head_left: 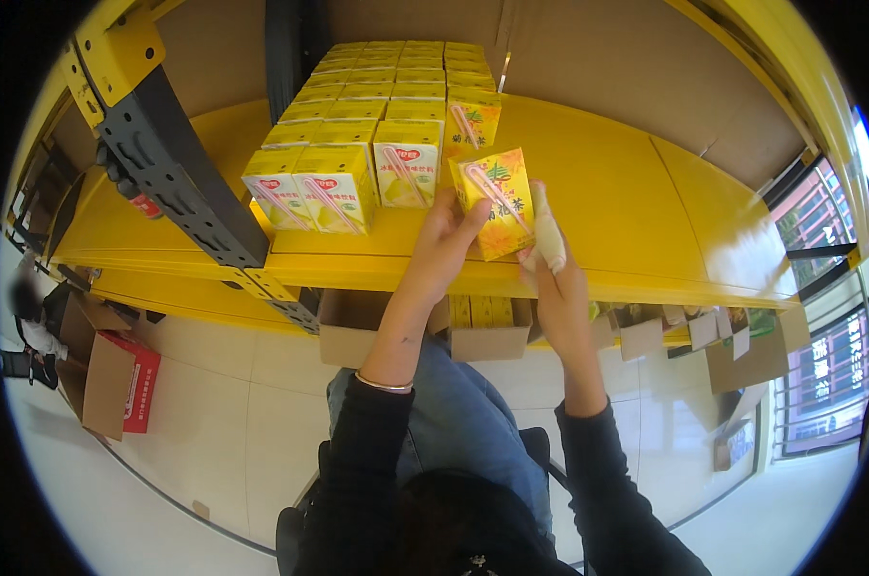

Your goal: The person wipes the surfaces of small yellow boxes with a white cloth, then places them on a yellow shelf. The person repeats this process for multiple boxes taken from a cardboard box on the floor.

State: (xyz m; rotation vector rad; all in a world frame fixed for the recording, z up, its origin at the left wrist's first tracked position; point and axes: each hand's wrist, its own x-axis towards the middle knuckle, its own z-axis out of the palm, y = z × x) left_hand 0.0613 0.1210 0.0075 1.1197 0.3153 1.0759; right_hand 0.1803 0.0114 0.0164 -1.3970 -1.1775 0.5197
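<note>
An orange-yellow drink carton (505, 213) with a slanting straw on its face is held over the front part of the yellow shelf (607, 182), tilted, its printed face turned up towards the person; whether its lower edge touches the shelf I cannot tell. The left hand (442, 235) grips it at nine o'clock, thumb forward and fingers curled close round the side, probably to keep it steady. At three o'clock the right hand (562, 283) has its fingers closed on a folded pale cloth (548, 232), pressed along the carton's edge, so the cloth seems to lie between skin and card.

From the held carton, a similar orange carton (473, 123) stands between eleven and twelve, heading a row. Towards ten, white-and-yellow cartons (331, 192) stand packed in straight files, straws facing front, presumably to save room and show one face. A dark shelf post (180, 182) rises at nine. At six, below the shelf, a cardboard box (489, 344) holds yellow packs, its lidless top likely giving easy reach.
</note>
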